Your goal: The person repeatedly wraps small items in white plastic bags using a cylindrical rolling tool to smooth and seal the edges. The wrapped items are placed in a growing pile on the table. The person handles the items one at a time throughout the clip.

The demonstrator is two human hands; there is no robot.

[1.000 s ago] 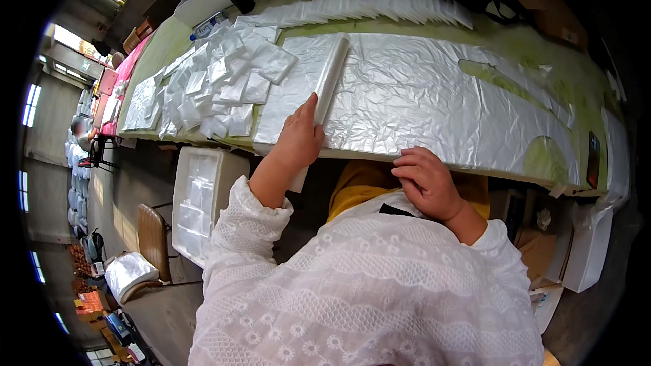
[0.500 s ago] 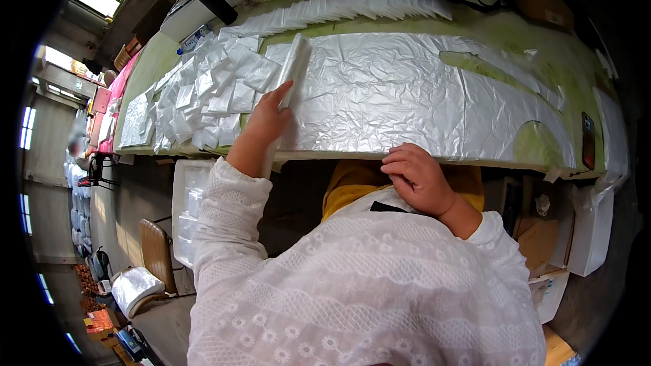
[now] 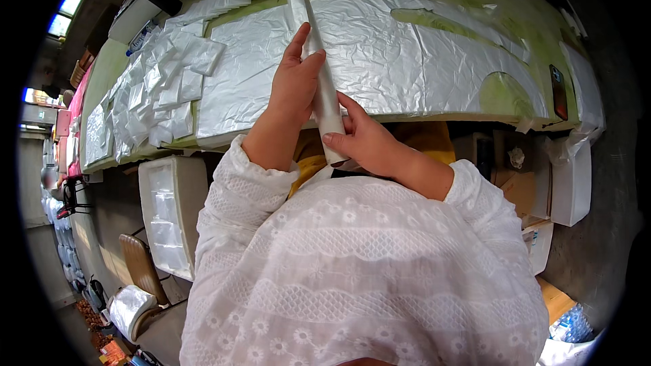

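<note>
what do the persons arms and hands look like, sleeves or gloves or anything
Both arms wear long white lace sleeves with a scalloped floral pattern, gathered at elastic cuffs. The left hand and right hand are bare: no gloves, and no rings or watch that I can see.

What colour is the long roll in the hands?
White: the long, thin plastic roll, seen best in the head view.

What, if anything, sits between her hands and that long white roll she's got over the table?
Nothing visible. The left hand is wrapped around the white roll at its middle, and the right hand grips its near end, both touching it directly above the silver sheet.
</note>
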